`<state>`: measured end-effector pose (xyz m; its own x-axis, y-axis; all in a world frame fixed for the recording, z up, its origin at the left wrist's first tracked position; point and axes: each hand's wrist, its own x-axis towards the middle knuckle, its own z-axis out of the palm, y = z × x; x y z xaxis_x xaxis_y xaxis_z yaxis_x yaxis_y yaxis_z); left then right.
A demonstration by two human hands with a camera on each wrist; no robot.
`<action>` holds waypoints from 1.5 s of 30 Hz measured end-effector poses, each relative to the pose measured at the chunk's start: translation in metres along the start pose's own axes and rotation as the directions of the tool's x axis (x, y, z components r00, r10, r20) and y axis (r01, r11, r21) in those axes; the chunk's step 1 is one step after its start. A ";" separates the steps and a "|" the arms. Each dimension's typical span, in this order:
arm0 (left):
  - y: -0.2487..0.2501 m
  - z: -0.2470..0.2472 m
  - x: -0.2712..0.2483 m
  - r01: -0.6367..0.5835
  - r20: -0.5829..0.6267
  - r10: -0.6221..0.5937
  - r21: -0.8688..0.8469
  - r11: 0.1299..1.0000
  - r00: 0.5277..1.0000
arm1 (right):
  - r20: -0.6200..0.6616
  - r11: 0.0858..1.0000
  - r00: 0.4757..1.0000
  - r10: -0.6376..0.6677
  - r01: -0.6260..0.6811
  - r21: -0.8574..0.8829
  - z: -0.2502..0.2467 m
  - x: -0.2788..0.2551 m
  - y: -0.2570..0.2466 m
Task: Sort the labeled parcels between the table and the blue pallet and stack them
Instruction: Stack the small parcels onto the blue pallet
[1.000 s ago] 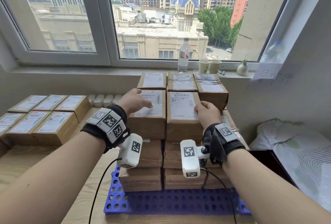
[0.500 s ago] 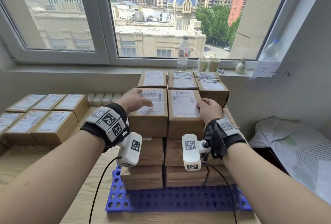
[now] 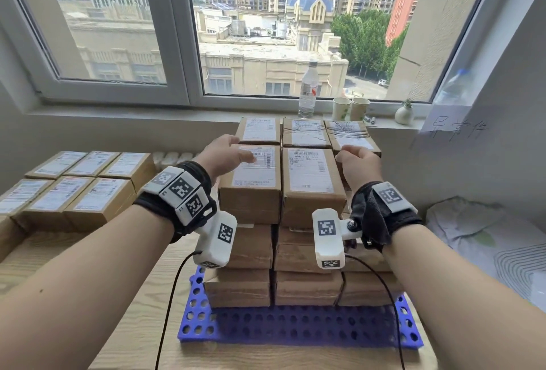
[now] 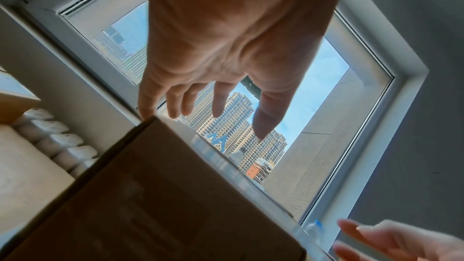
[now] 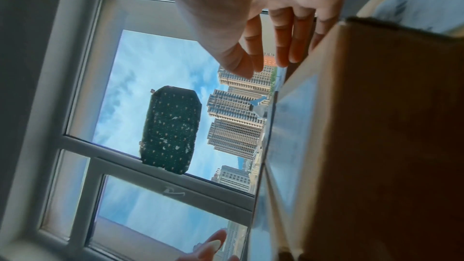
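Note:
Brown labeled parcels stand stacked several layers high on the blue pallet (image 3: 295, 325). My left hand (image 3: 227, 154) hovers open over the far left corner of the front left top parcel (image 3: 254, 176), its thumb above the label. In the left wrist view the left hand (image 4: 195, 96) has straight, spread fingers just above that parcel's corner (image 4: 155, 186). My right hand (image 3: 356, 158) is beside the right edge of the front right top parcel (image 3: 310, 176), with relaxed fingers (image 5: 283, 47) holding nothing. More labeled parcels (image 3: 74, 189) lie in rows on the wooden table (image 3: 141, 295) to the left.
A water bottle (image 3: 308, 88), two paper cups (image 3: 350, 108) and a small vase (image 3: 404, 113) stand on the window sill behind the stack. Folded bedding (image 3: 487, 245) lies at the right. A handwritten paper (image 3: 452, 130) hangs on the right wall. Camera cables trail over the pallet's front.
Both hands have lifted off the top front parcels and moved farther back. The left hand went to the far left corner, the right hand to the right edge. The parcels have not moved.

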<state>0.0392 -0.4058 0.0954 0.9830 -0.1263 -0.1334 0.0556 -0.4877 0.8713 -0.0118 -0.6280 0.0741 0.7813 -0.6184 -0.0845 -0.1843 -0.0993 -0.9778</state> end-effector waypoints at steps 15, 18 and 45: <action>-0.024 -0.004 -0.060 -0.028 -0.170 0.014 -0.081 0.996 0.985 | 0.372 0.968 0.903 -0.213 0.145 0.202 0.041 -0.075 -0.014; -0.041 -0.010 -0.081 0.003 -0.238 -0.021 -0.077 0.997 0.971 | 0.455 0.966 0.859 -0.237 0.157 0.207 0.060 -0.095 -0.006; -0.309 -0.268 -0.123 0.274 -0.367 -0.372 -0.290 0.917 0.853 | 0.633 0.994 0.772 0.063 0.011 -0.111 0.365 -0.251 0.066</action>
<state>-0.0517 -0.0075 -0.0310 0.8818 0.3906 -0.2641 0.3716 -0.2309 0.8992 -0.0025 -0.1948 -0.0394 0.9688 0.0100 -0.2476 -0.2412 -0.1918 -0.9513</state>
